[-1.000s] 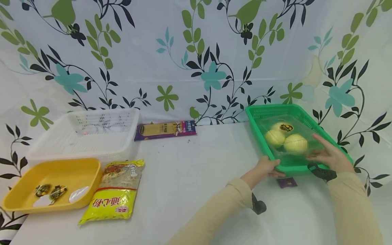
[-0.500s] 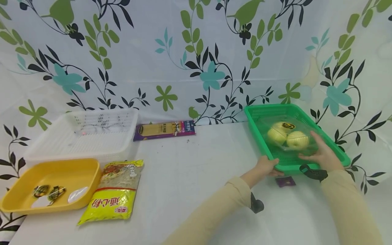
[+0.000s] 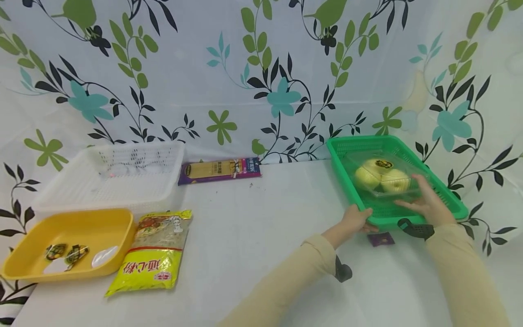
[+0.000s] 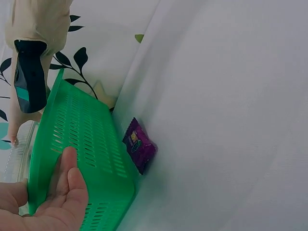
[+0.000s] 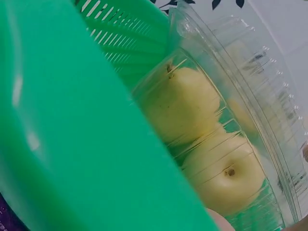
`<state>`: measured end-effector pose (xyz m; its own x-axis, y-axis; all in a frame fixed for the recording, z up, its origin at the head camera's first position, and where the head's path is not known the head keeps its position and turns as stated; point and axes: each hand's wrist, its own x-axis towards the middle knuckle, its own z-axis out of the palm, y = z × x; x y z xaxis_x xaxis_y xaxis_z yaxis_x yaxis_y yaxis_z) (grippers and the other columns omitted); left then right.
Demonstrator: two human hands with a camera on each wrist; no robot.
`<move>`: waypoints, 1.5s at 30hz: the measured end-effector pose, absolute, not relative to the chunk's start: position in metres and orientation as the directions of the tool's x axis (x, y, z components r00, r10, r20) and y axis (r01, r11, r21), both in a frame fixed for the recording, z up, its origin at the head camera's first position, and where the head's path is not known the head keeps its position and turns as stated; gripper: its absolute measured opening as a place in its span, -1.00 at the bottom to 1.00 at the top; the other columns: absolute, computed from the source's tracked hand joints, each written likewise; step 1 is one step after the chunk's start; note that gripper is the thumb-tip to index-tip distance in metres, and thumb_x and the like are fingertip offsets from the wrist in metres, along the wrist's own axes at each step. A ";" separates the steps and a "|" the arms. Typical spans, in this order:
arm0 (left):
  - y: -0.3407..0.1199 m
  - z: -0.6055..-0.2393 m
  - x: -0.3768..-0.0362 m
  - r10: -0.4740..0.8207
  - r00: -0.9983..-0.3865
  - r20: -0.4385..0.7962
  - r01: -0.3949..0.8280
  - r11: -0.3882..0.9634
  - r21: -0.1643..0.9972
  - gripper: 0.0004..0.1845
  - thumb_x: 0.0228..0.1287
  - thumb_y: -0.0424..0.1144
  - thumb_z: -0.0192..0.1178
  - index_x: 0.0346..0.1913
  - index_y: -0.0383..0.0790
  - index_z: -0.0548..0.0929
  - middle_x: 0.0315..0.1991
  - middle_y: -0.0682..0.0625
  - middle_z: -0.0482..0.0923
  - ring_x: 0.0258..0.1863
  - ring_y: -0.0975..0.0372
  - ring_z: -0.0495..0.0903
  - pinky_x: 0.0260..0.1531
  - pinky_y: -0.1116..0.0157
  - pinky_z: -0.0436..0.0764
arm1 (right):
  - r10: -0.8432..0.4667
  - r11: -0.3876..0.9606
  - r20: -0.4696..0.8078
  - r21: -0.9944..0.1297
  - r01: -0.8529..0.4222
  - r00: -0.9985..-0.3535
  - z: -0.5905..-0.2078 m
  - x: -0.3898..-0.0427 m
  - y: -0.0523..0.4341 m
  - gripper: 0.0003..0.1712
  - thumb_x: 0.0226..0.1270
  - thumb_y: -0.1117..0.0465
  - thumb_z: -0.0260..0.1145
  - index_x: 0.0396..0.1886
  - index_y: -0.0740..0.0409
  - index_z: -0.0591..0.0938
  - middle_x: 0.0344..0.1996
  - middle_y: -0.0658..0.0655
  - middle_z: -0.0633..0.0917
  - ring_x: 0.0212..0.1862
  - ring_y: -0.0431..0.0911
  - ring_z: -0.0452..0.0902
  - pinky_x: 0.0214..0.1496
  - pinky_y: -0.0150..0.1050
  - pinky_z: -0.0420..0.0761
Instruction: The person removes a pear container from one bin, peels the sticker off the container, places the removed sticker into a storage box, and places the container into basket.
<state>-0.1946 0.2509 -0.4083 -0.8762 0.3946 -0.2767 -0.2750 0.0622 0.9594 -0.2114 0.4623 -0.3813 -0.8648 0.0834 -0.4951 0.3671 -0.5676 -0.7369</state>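
Note:
On the right in the head view, my left hand (image 3: 353, 221) grips the front-left corner of a green plastic basket (image 3: 345, 181); its thumb lies over the rim and its fingers are underneath. Inside the basket is a clear plastic clamshell box (image 3: 402, 164) holding round, pale yellow fruit (image 3: 367, 176) like apples. My right hand (image 3: 431, 204) holds the box by its front-right edge, thumb and fingers spread around it. In the right wrist view, the basket rim hides part of the box. A small purple wrapped packet (image 4: 139, 146) lies against the basket's outer base.
At left stand a white perforated basket (image 3: 173, 181) and a yellow tray (image 3: 126, 227) with labels in it. Beside the tray lies a yellow bag of dry food (image 3: 151, 259). A purple flat pack (image 3: 220, 170) lies by the patterned cloth backdrop (image 3: 171, 77).
My right hand has shifted left and settled the box lower in the basket; in the last half second it barely moves. My left hand has stayed on the corner.

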 end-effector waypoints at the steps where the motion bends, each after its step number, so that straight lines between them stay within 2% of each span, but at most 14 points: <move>1: 0.251 -0.408 -0.195 0.394 -0.877 -0.275 -0.271 0.066 0.960 -0.83 0.29 -0.29 0.02 -0.26 -0.40 0.41 -0.59 -0.26 0.56 -0.46 -0.04 0.61 -0.42 0.16 0.56 | 0.079 -0.563 -0.499 -0.737 0.374 -0.863 -0.381 -0.213 0.462 -0.04 0.32 -0.05 -0.02 0.12 -0.57 -0.65 0.06 0.06 -0.86 0.23 0.08 -0.71 0.09 -0.15 0.28; 4: 0.251 -0.408 -0.195 0.399 -0.877 -0.267 -0.260 0.072 0.963 -0.83 0.30 -0.30 0.02 -0.27 -0.40 0.41 -0.59 -0.27 0.56 -0.46 -0.04 0.61 -0.43 0.15 0.56 | 0.074 -0.587 -0.518 -0.713 0.383 -0.852 -0.382 -0.215 0.463 -0.01 0.29 -0.10 -0.02 0.06 -0.58 -0.70 0.06 0.09 -0.86 0.25 0.10 -0.63 0.08 -0.16 0.28; 10: 0.251 -0.409 -0.194 0.408 -0.876 -0.257 -0.261 0.048 0.964 -0.84 0.31 -0.29 0.00 -0.26 -0.39 0.42 -0.59 -0.25 0.56 -0.47 -0.02 0.62 -0.46 0.22 0.57 | 0.050 -0.637 -0.521 -0.673 0.375 -0.852 -0.383 -0.213 0.467 0.04 0.28 -0.04 0.03 0.03 -0.61 -0.71 0.08 0.04 -0.84 0.25 0.00 -0.68 0.09 -0.20 0.28; 12: 0.251 -0.409 -0.193 0.412 -0.877 -0.246 -0.259 0.026 0.966 -0.85 0.31 -0.30 0.00 -0.27 -0.37 0.41 -0.59 -0.25 0.56 -0.47 -0.03 0.62 -0.47 0.23 0.57 | 0.042 -0.655 -0.494 -0.670 0.349 -0.869 -0.382 -0.209 0.466 -0.07 0.28 -0.01 0.06 0.17 -0.67 -0.47 0.10 0.02 -0.83 0.25 -0.02 -0.69 0.11 -0.19 0.27; 14: 0.250 -0.408 -0.193 0.420 -0.875 -0.241 -0.263 0.006 0.965 -0.86 0.31 -0.30 0.00 -0.27 -0.36 0.41 -0.58 -0.26 0.56 -0.45 -0.04 0.61 -0.46 0.22 0.57 | 0.040 -0.609 -0.426 -0.727 0.316 -0.904 -0.380 -0.203 0.464 -0.27 0.30 0.00 0.05 0.22 -0.58 -0.19 0.14 0.10 -0.77 0.30 0.21 -0.30 0.10 -0.18 0.27; 16: 0.247 -0.407 -0.194 0.434 -0.869 -0.237 -0.269 -0.012 0.963 -0.86 0.32 -0.30 -0.02 -0.25 -0.37 0.41 -0.55 -0.28 0.56 -0.42 -0.06 0.61 -0.43 0.21 0.57 | 0.036 -0.578 -0.371 -0.765 0.284 -0.928 -0.379 -0.199 0.462 -0.42 0.33 0.01 0.02 0.22 -0.43 -0.02 0.16 0.15 -0.72 0.12 0.30 0.17 0.10 -0.18 0.26; 17: 0.247 -0.407 -0.194 0.431 -0.869 -0.242 -0.275 -0.014 0.961 -0.85 0.32 -0.30 -0.01 -0.23 -0.37 0.40 -0.55 -0.29 0.56 -0.42 -0.07 0.61 -0.43 0.21 0.57 | 0.036 -0.599 -0.359 -0.755 0.268 -0.933 -0.378 -0.197 0.461 -0.45 0.33 0.03 0.03 0.20 -0.40 0.01 0.17 0.14 -0.70 0.09 0.28 0.22 0.12 -0.17 0.25; 19: 0.246 -0.406 -0.195 0.433 -0.867 -0.246 -0.282 -0.020 0.959 -0.84 0.32 -0.30 -0.02 -0.18 -0.37 0.39 -0.53 -0.30 0.56 -0.40 -0.08 0.60 -0.41 0.20 0.57 | 0.022 -0.654 -0.358 -0.711 0.257 -0.934 -0.378 -0.200 0.463 -0.27 0.33 0.04 0.02 0.26 -0.53 -0.20 0.18 0.07 -0.69 0.08 0.27 0.24 0.14 -0.15 0.21; 21: 0.247 -0.406 -0.195 0.437 -0.866 -0.245 -0.285 -0.027 0.958 -0.83 0.32 -0.30 -0.02 -0.16 -0.38 0.40 -0.52 -0.31 0.56 -0.39 -0.09 0.60 -0.40 0.20 0.57 | 0.012 -0.760 -0.401 -0.598 0.252 -0.916 -0.379 -0.206 0.466 -0.08 0.31 0.05 0.05 0.19 -0.65 -0.44 0.17 -0.08 -0.71 0.28 0.17 -0.14 0.16 -0.11 0.16; 23: 0.247 -0.406 -0.196 0.445 -0.860 -0.251 -0.301 -0.043 0.953 -0.81 0.32 -0.29 -0.01 -0.14 -0.38 0.40 -0.50 -0.32 0.56 -0.37 -0.09 0.60 -0.40 0.19 0.57 | 0.003 -0.840 -0.435 -0.490 0.233 -0.901 -0.380 -0.212 0.468 0.03 0.28 0.06 0.09 0.08 -0.68 -0.59 0.18 -0.21 -0.68 0.30 -0.11 -0.46 0.19 -0.09 0.11; 28: 0.244 -0.411 -0.199 0.500 -0.816 -0.289 -0.389 -0.106 0.915 -0.80 0.31 -0.29 -0.01 -0.10 -0.34 0.44 -0.41 -0.34 0.57 -0.29 -0.12 0.57 -0.32 0.15 0.55 | 0.006 -0.856 -0.435 -0.469 0.220 -0.901 -0.385 -0.216 0.470 0.11 0.27 0.04 0.07 0.05 -0.42 -0.76 0.22 -0.21 -0.59 0.30 -0.18 -0.47 0.22 -0.13 0.03; 33: 0.241 -0.414 -0.200 0.561 -0.776 -0.289 -0.434 -0.141 0.890 -0.77 0.30 -0.27 0.01 -0.05 -0.32 0.43 -0.34 -0.34 0.57 -0.24 -0.12 0.56 -0.29 0.17 0.55 | -0.014 -0.862 -0.411 -0.457 0.220 -0.911 -0.382 -0.212 0.475 0.09 0.27 0.02 0.09 0.06 -0.49 -0.71 0.23 -0.23 -0.56 0.30 -0.20 -0.51 0.23 -0.12 0.03; 39: 0.236 -0.417 -0.203 0.616 -0.719 -0.323 -0.528 -0.180 0.830 -0.53 0.27 -0.29 0.06 0.16 -0.45 0.25 -0.23 -0.35 0.54 -0.15 -0.13 0.51 -0.19 0.17 0.51 | -0.078 -0.877 -0.417 -0.403 0.261 -0.905 -0.366 -0.208 0.477 0.14 0.25 0.03 0.14 0.06 -0.44 -0.72 0.21 -0.28 -0.60 0.28 -0.22 -0.60 0.25 -0.11 -0.07; 45: 0.235 -0.422 -0.203 0.592 -0.725 -0.352 -0.560 -0.208 0.802 -0.34 0.23 -0.29 0.11 0.27 -0.50 0.05 -0.24 -0.36 0.53 -0.16 -0.14 0.52 -0.21 0.17 0.52 | -0.104 -0.872 -0.410 -0.401 0.282 -0.906 -0.361 -0.207 0.471 0.16 0.22 -0.01 0.16 0.06 -0.43 -0.73 0.22 -0.25 -0.61 0.29 -0.18 -0.61 0.25 -0.12 -0.10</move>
